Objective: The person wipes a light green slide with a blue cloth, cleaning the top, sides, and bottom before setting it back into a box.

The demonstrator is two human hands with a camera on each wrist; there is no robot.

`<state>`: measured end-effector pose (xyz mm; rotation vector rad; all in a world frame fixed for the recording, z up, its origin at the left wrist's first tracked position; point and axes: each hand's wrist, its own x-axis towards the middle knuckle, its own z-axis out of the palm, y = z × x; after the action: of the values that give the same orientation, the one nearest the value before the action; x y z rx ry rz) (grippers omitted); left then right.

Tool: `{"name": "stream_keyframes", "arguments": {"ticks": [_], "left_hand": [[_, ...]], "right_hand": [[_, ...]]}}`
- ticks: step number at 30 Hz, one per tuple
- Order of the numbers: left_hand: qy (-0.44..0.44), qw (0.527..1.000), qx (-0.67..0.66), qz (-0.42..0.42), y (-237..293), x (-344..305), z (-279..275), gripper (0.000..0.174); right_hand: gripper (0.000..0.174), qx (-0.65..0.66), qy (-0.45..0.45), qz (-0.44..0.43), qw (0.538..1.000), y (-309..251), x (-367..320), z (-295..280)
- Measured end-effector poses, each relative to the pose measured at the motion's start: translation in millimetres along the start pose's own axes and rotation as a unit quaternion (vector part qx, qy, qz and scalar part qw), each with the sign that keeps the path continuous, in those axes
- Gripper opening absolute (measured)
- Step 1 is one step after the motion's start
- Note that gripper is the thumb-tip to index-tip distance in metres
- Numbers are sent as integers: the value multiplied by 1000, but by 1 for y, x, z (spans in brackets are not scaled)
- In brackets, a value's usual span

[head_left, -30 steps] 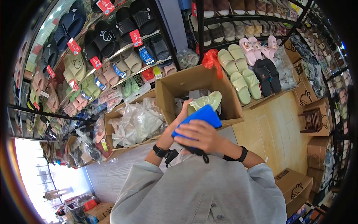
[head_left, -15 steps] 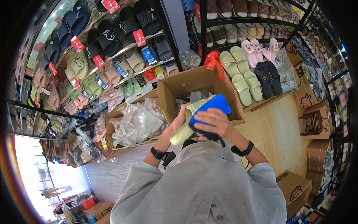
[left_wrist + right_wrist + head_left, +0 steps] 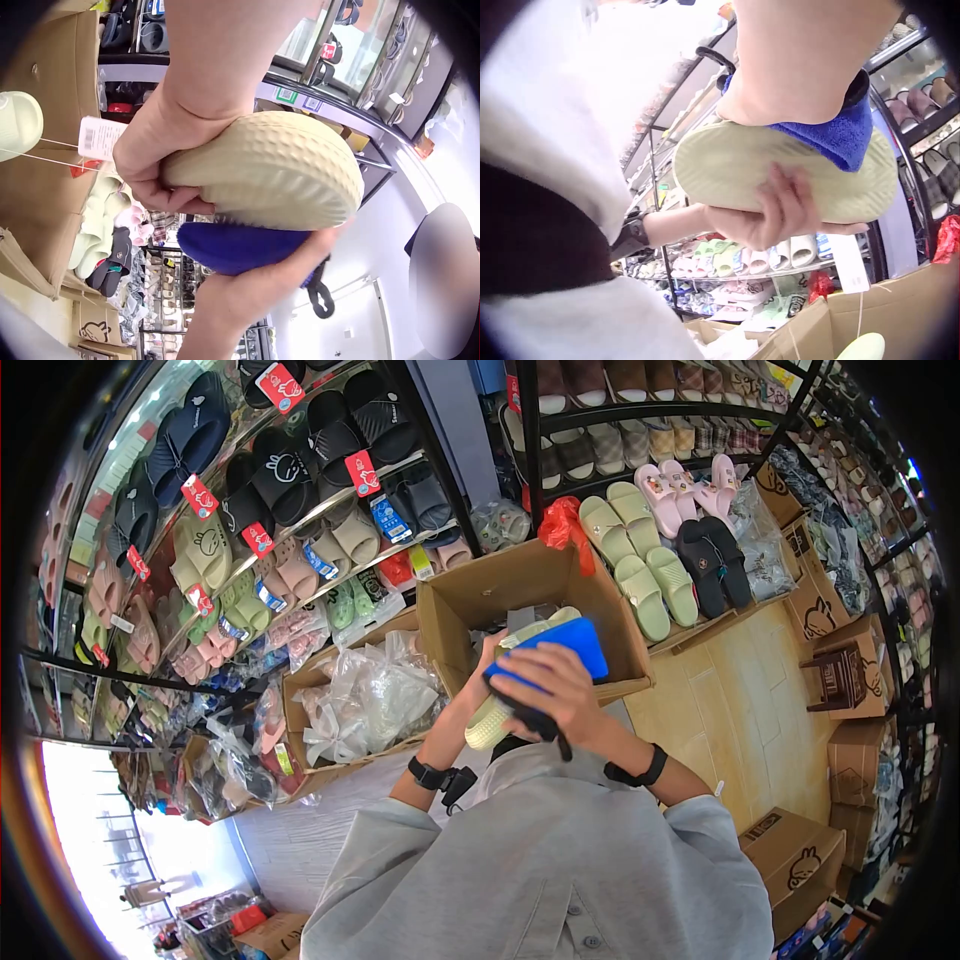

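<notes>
My left hand point(image 3: 484, 672) grips a pale green slipper point(image 3: 281, 169) by its side, its textured sole facing the left wrist camera. Fingers point(image 3: 784, 214) of that hand lie curled against the slipper in the right wrist view. With my right hand point(image 3: 556, 692) I hold a blue fuzzy cleaning pad point(image 3: 580, 645) with a black strap against the slipper. From the head, pad and hand cover much of the slipper, leaving its heel end showing. A white tag point(image 3: 100, 139) on a string hangs beside the slipper, and a second pale green slipper point(image 3: 20, 122) shows near the string.
An open cardboard box point(image 3: 510, 575) stands just beyond my hands, a red plastic bag point(image 3: 567, 530) on its corner. To its left is a box of clear-bagged goods point(image 3: 365, 695). Green slippers point(image 3: 640, 595) and black slippers point(image 3: 713, 565) lie at right. Shelves of slippers point(image 3: 290, 465) rise behind.
The blue pad shifted right over the slipper, then back left. The slipper has tilted so its heel end shows below the pad. Both hands keep their hold.
</notes>
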<state>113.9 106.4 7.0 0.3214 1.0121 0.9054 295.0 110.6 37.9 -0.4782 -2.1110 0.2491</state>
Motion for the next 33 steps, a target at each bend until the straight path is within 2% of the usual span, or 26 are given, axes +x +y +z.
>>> {"name": "stream_keyframes", "arguments": {"ticks": [4,6,9,12,16,20,23,25,27,29,30,31,32,33], "left_hand": [[33,995,96,0,17,-29,27,59],[-43,998,34,-37,8,-13,4,60],[-175,974,-86,-118,-5,13,-30,64],[-84,994,-45,-56,-11,20,-31,67],[-29,999,-23,-23,5,-9,0,67],[-30,999,21,-16,-5,6,-21,71],[-45,999,12,-23,-6,6,-22,72],[-87,996,-1,-28,-9,11,-29,75],[-79,997,-5,-14,-10,10,-26,74],[-18,1000,-2,25,-9,-1,-13,71],[-72,996,-50,27,-9,13,-21,64],[-67,986,66,141,-18,13,-30,63],[-60,949,180,252,-17,-6,-21,63],[-67,935,201,285,-17,-11,-19,63]], "right_hand": [[53,28,-36,-107,993,-30,0,7],[51,25,-56,-185,981,-31,-7,12],[49,50,-61,-203,976,-17,-7,3],[48,37,-44,-172,983,0,-10,-6],[48,15,-21,-103,994,30,-18,-18],[47,-4,38,-21,999,67,-24,-15],[50,-16,65,61,996,67,-16,-14],[50,-38,65,60,995,56,-10,-13],[50,-50,57,54,996,42,-4,-13],[51,-40,32,38,998,27,0,-10],[53,-39,13,28,999,19,0,-8],[54,-29,5,18,999,10,2,-5],[54,-9,1,-2,1000,2,3,-2],[53,11,-3,-21,1000,-5,5,1]]}}
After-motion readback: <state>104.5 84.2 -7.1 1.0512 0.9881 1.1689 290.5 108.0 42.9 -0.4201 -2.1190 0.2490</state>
